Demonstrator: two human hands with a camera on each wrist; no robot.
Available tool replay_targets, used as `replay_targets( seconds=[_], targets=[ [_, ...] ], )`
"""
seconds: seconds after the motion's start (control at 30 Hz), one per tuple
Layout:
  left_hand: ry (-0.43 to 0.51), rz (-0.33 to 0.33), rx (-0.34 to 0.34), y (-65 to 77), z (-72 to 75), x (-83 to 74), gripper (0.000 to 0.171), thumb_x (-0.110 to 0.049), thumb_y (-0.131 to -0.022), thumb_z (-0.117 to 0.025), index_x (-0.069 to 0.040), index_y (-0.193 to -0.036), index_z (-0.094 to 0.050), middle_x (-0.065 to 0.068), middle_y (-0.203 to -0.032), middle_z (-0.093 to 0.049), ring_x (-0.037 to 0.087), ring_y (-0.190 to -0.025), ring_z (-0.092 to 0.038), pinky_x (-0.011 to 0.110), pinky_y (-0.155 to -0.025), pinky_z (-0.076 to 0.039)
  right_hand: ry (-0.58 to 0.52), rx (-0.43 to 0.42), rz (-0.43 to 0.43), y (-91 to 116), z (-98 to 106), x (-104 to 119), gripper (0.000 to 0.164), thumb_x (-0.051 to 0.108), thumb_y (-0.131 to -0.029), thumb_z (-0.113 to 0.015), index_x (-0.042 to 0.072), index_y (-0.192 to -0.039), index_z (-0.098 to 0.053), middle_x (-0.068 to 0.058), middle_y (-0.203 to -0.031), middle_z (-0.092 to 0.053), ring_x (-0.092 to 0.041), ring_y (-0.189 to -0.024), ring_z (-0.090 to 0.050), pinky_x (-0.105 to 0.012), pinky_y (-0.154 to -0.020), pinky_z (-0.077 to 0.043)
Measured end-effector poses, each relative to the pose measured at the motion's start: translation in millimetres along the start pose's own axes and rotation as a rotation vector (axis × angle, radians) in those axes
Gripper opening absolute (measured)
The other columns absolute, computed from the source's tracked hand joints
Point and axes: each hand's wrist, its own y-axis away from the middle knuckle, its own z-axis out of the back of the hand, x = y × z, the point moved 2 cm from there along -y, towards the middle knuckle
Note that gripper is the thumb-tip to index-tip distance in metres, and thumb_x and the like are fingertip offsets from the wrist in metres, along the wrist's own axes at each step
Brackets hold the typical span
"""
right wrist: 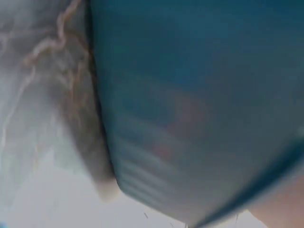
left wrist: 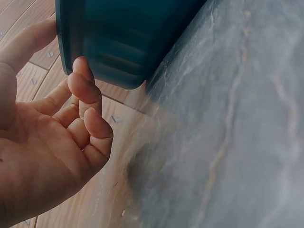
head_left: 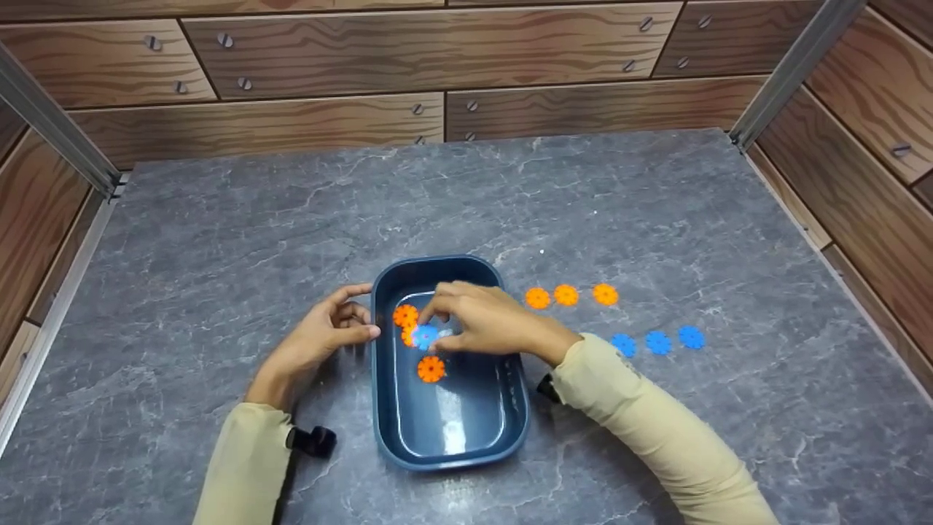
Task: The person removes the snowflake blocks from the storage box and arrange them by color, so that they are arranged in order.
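Note:
A deep blue rectangular plastic tub (head_left: 452,465) stands on the table. My right hand (head_left: 485,317) reaches into it over the right rim, pinching a notched blue disc (head_left: 425,337) between thumb and fingertips. Three notched orange discs lie inside: an upper one (head_left: 405,316), a second partly covered by the blue disc, and a lower one (head_left: 431,369). Against the tub's left side, my left hand (head_left: 328,324) touches the rim with its thumb, its other fingers loosely bent beside the outer wall. In the right wrist view the tub wall (right wrist: 190,71) hides the right fingers.
Right of the tub lie three orange discs (head_left: 565,294) in a row, and below them three blue discs (head_left: 658,343). The grey marble-patterned table (head_left: 291,219) is bounded by wood-patterned panels (head_left: 437,51) at the back and sides.

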Motion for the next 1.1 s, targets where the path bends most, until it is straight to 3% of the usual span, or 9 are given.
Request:
replay_targets(
  seconds=[0.23,0.47,0.67,0.83,1.1],
  targets=[
    [0.004,-0.002,-0.011,0.6,-0.3,0.2,0.070,-0.008,-0.085,-0.072,0.000,-0.143,-0.035,-0.002,-0.090,-0.056,0.008,-0.078,-0.054,0.020,-0.071,-0.046,-0.014,-0.047,-0.050,13,20,-13,0.034,0.032,-0.085,-0.072,0.016,-0.116,-0.068,0.000,-0.102,-0.059,-0.018,-0.097,-0.059,-0.032,-0.081,-0.049],
    [0.004,0.016,-0.023,1.1,-0.4,-0.1,0.071,-0.011,-0.084,-0.073,-0.004,-0.144,-0.035,-0.002,-0.091,-0.057,0.009,-0.079,-0.054,0.021,-0.072,-0.045,-0.018,-0.105,-0.095,33,39,-33,0.035,0.030,-0.084,-0.073,0.013,-0.115,-0.068,-0.004,-0.101,-0.061,-0.022,-0.093,-0.059,-0.035,-0.077,-0.048],
    [0.011,-0.019,0.015,-0.1,0.9,0.6,0.068,-0.006,-0.086,-0.069,0.000,-0.143,-0.033,-0.002,-0.090,-0.055,0.008,-0.079,-0.054,0.020,-0.073,-0.046,0.016,-0.143,-0.131,54,51,-51,0.036,0.031,-0.085,-0.073,0.015,-0.116,-0.067,-0.003,-0.101,-0.061,-0.019,-0.093,-0.058,-0.035,-0.078,-0.048],
    [0.006,-0.020,0.011,-0.1,1.5,0.4,0.069,-0.007,-0.086,-0.070,0.001,-0.143,-0.033,-0.002,-0.091,-0.056,0.008,-0.078,-0.054,0.020,-0.072,-0.046,0.037,-0.185,-0.160,74,58,-66,0.034,0.028,-0.084,-0.074,0.013,-0.114,-0.068,0.000,-0.093,-0.057,-0.016,-0.084,-0.052,-0.030,-0.071,-0.043],
    [0.029,-0.004,-0.011,0.0,-0.3,0.0,0.069,-0.005,-0.085,-0.071,0.000,-0.143,-0.034,-0.002,-0.089,-0.055,0.008,-0.078,-0.053,0.020,-0.070,-0.045,0.034,-0.181,-0.223,106,58,-91,0.031,0.021,-0.085,-0.073,0.011,-0.114,-0.067,-0.004,-0.092,-0.056,-0.016,-0.081,-0.049,-0.030,-0.069,-0.040]
  ],
)
